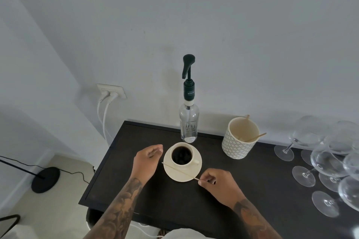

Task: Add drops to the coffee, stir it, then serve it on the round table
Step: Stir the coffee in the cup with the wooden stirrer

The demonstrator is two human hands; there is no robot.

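A cream cup (173, 153) full of black coffee stands on a cream saucer (196, 169) on the dark table (155, 200). A thin wooden stirrer (179, 171) lies across the saucer's front, in front of the cup. My right hand (218, 185) pinches the stirrer's right end. My left hand (146, 160) hovers just left of the saucer, fingers curled and apart, holding nothing. Behind the cup stands a clear glass bottle (188, 122) with a dark green pump dispenser (188, 75).
A patterned cream pot (238, 146) holding wooden stirrers stands at the back right. Several wine glasses (326, 161) crowd the table's right end. At the left, a wall socket (111, 91) with white cables and a black lamp base (45, 179) on the floor.
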